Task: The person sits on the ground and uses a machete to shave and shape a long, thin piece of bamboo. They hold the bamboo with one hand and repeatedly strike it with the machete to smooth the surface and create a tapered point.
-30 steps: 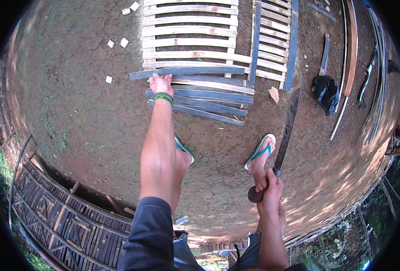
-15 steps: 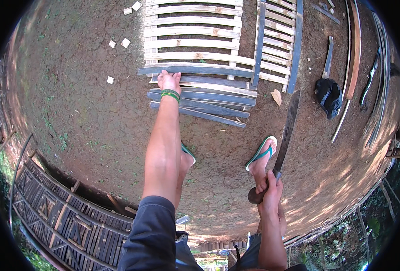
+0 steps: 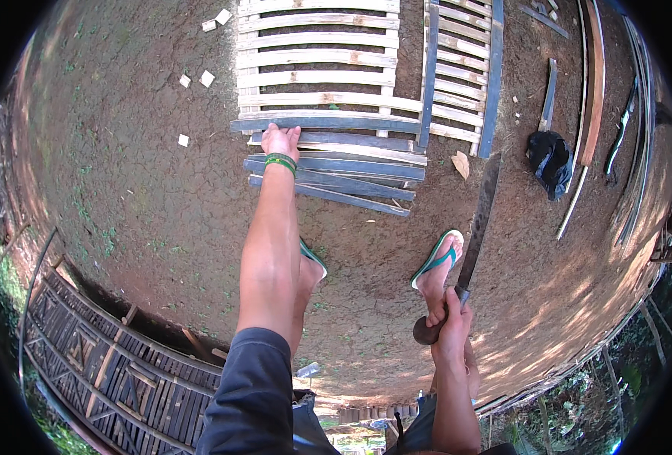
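My left hand (image 3: 280, 142) reaches out to a long dark bamboo strip (image 3: 351, 123) along the near edge of a pale slatted bamboo panel (image 3: 317, 79). Its fingers are curled at the strip's near edge, toward the left end; the fingertips are partly hidden. Just below the wrist and to its right lie several loose dark bamboo strips (image 3: 351, 164), roughly stacked side by side on the soil. Low on the right, my right hand (image 3: 451, 327) is closed around the handle of a machete (image 3: 478, 227). The long dark blade points up and away, beside my right foot.
A second slatted panel (image 3: 457, 98) with dark side rails lies right of the first. Further right are a saw (image 3: 550, 98), a black plastic bag (image 3: 550, 163) and long poles (image 3: 592, 91). Small pale offcuts (image 3: 207, 79) are scattered at left. A bamboo platform (image 3: 123, 371) stands lower left.
The view has shifted slightly. My left hand stays at the dark strip, its fingers set a little nearer to me on it. The machete remains in my right hand, hardly moved.
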`<state>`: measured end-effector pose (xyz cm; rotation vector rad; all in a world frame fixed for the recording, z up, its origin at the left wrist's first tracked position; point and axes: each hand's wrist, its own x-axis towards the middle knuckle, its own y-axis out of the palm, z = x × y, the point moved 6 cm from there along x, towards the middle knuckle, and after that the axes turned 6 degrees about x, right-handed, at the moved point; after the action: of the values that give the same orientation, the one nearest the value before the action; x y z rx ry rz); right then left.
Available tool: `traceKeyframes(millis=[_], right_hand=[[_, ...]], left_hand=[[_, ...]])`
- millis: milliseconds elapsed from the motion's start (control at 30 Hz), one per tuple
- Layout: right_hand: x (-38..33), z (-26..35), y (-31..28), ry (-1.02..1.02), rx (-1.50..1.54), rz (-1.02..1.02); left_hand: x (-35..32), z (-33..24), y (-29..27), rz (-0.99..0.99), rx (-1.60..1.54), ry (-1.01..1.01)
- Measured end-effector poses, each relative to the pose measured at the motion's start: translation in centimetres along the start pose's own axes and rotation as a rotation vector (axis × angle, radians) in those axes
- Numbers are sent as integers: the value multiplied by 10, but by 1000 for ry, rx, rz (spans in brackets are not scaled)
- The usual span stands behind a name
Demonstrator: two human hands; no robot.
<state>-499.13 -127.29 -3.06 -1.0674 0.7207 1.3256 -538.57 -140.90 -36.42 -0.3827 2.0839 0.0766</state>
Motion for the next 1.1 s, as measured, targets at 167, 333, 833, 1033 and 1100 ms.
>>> traceKeyframes(millis=[167, 333, 833, 1033, 1100], right_hand=[[0, 1, -3, 23, 23, 9], [0, 4, -5, 24, 48, 38], [2, 8, -22, 36, 10, 67], [-1, 13, -26, 43, 64, 47], [-1, 11, -27, 36, 61, 52]], left_hand=[[9, -9, -19, 13, 1, 46], [-11, 11, -49, 18, 20, 14], [-157, 24, 61, 571, 1694, 1442], [-160, 71, 28, 649, 2086, 1134], [-172, 81, 9, 651, 2146, 1043]])
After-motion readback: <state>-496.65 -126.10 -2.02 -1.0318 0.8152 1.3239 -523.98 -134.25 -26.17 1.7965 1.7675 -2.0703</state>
